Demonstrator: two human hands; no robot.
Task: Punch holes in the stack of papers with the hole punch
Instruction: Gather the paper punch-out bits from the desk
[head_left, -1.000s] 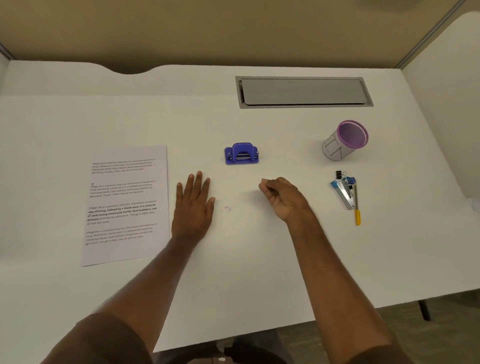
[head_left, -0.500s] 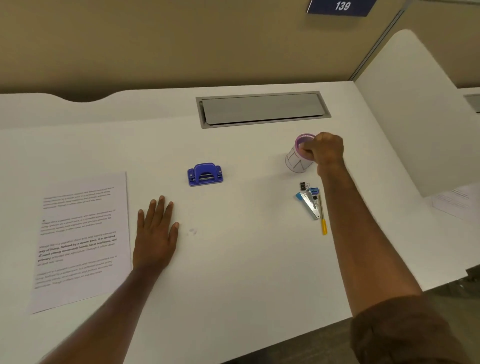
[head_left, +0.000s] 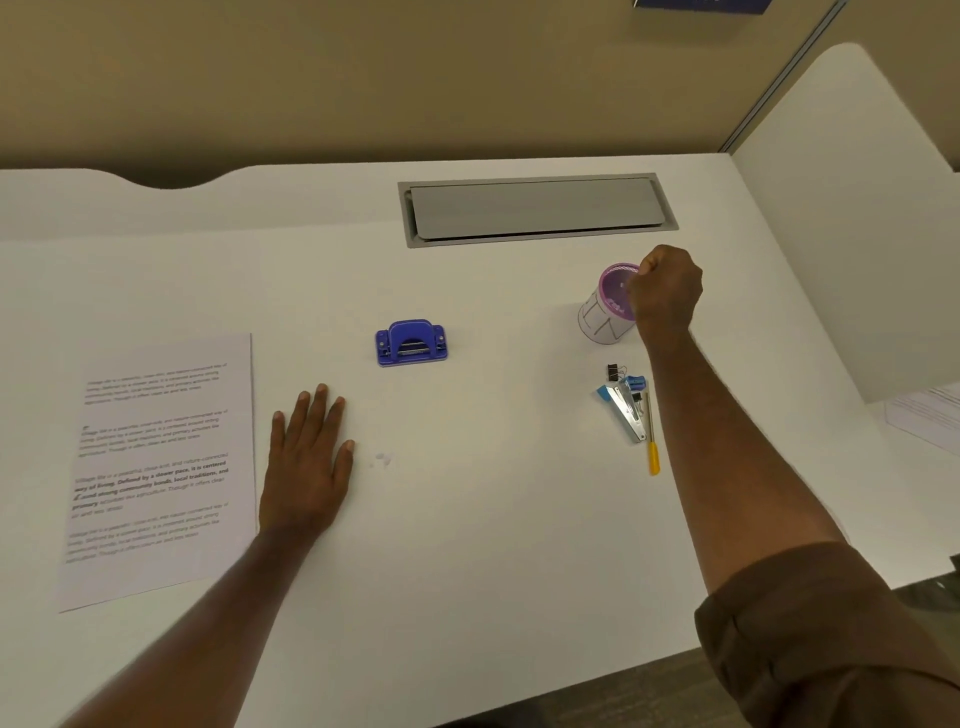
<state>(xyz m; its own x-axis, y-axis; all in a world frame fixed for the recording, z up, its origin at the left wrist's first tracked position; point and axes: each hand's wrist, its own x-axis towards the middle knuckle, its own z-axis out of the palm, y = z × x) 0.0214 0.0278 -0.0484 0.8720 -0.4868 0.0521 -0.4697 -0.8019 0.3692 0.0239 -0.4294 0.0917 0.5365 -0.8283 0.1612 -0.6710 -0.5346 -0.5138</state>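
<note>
While the left hand (head_left: 306, 462) lies flat, palm down, on a white desk (head_left: 467, 545), its fingers (head_left: 322, 410) straight, relaxed and holding nothing, the right hand (head_left: 667, 291) is stretched out to the far right of the desk. The right hand's fingers are curled inward at the rim of a pale pen cup (head_left: 605, 312) with a purple mesh lining; whether they pinch the rim or something small cannot be told.

Just beside the left hand's little finger lies the stack of papers (head_left: 161, 467), printed with paragraphs of text, flat and not touching the hand. Beyond the left fingertips, a little toward the thumb side and apart from them, stands the blue hole punch (head_left: 411, 344), untouched.

Below the right hand, alongside its forearm, lies a small cluster: a black binder clip (head_left: 613, 371), a blue and silver stapler (head_left: 621, 408) and a thin tool with a yellow handle (head_left: 652, 447).

Past the fingertips of both hands, a grey metal cable hatch (head_left: 535, 210) is set into the desk's far edge. Behind the desk rises a tan wall (head_left: 363, 78). A white divider panel (head_left: 852, 234) stands on the right side, and more printed sheets (head_left: 924, 415) lie beyond it.
</note>
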